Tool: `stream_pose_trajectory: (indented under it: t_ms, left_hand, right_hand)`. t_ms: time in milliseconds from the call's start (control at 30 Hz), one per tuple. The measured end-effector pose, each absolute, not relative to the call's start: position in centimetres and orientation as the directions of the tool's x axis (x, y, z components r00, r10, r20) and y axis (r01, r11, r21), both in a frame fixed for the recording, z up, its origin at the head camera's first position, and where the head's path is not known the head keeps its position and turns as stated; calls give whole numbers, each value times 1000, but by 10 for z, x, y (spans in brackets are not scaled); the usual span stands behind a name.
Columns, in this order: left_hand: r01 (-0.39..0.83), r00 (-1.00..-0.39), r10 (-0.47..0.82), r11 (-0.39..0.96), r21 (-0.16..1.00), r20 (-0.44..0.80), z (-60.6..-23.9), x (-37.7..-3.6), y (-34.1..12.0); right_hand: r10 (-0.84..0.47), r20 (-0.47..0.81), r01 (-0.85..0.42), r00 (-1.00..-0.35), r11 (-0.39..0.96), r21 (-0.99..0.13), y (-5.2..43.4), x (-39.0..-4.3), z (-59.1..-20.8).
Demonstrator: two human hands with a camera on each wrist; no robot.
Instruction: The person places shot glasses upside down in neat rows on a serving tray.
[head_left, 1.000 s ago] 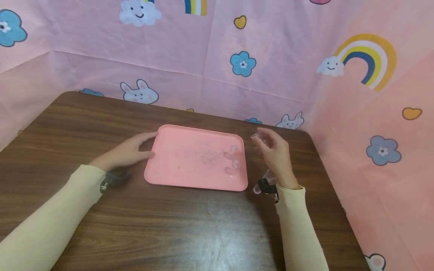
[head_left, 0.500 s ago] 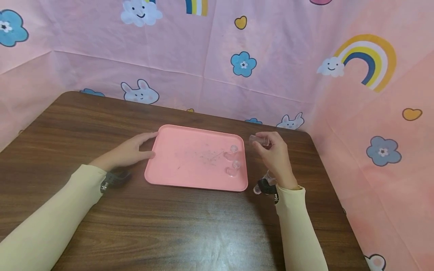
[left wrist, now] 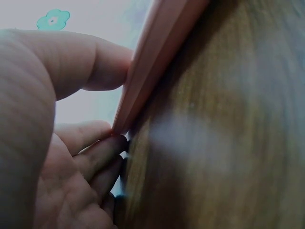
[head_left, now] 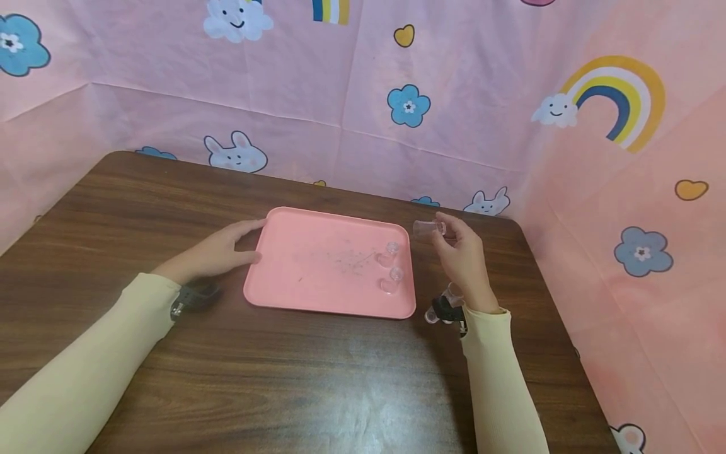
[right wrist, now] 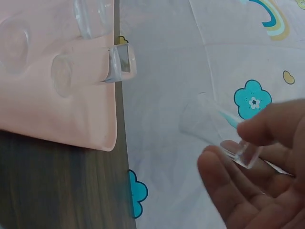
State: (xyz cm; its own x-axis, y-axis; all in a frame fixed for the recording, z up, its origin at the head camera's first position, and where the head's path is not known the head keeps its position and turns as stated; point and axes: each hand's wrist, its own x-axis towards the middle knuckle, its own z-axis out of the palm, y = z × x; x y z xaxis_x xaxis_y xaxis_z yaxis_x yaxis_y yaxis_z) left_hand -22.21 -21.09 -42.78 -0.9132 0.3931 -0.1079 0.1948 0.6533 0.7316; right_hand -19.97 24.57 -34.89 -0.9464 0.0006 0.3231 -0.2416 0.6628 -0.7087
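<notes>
1. The pink fabric backdrop (head_left: 363, 113), printed with rainbows, clouds, rabbits, blue flowers and hearts, walls my workspace from nine o'clock round through twelve to three.
2. The dark brown wood-grain tabletop (head_left: 317, 378) fills the lower part of the head view.
3. The flat pink rectangular plastic tray (head_left: 317, 261) lies in the middle of the tabletop, just ahead of me at twelve o'clock, with some faint scratches or specks near its centre.
4. My left hand (head_left: 218, 252) rests at the tray's nine-o'clock edge. The fingers are fairly straight; the thumb lies along the top of the rim and the fingertips touch the side below it. In the left wrist view the rim sits between my thumb and fingers.
5. My right hand (head_left: 462, 258) is raised above the tabletop at the tray's three-o'clock side, just off its far right corner. The thumb and fingertips pinch the base of a small clear plastic cup (head_left: 424, 228).
6. That cup lies on its side in my grip, its open mouth pointing towards nine o'clock and reaching the tray's corner. In the right wrist view its base sits between my fingertips (right wrist: 267, 129).
7. Three more small clear plastic cups (head_left: 390, 270) stand in a short row on the tray, near its three-o'clock edge.
</notes>
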Motion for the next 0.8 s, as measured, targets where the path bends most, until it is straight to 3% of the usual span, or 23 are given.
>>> stream_pose_trajectory:
  t_ms: [167,367,800]
  left_hand:
    - [205,-911,401,648,734,-99,-425,-220,-209]
    - [204,-911,401,644,737,-98,-426,-220,-211]
    - [218,-909,409,631,745,-80,-431,-223,-213]
  right_hand:
    - [-2,337,-245,-941,690,-681,243,-205,-347]
    - [-92,351,-302,-932,735,-608,233,-222,-342]
    - [-215,80,-226,-973,841,-491,194,-257,-351]
